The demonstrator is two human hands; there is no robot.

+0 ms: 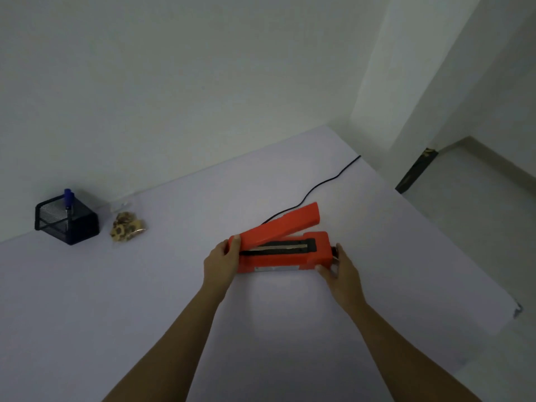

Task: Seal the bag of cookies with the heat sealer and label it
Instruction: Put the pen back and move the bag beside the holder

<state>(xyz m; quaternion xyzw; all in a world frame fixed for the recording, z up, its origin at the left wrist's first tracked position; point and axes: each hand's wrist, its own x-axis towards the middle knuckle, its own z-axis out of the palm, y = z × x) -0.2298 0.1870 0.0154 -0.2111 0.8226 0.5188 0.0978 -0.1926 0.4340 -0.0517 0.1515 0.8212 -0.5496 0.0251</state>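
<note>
both hands grip the orange heat sealer [282,250] on the tabletop [145,300]: the left hand [222,264] wraps its left end, the right hand [340,272] clasps the right end, lid raised. this looks like positioning the sealer. the bag of cookies [127,226] lies far left, beside a mesh pen holder [66,223], untouched. next, fetch the bag and lay its open edge across the sealing strip.

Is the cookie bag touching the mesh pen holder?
Apart. The head view shows a strip of bare table between the cookie bag and the mesh pen holder.
</note>
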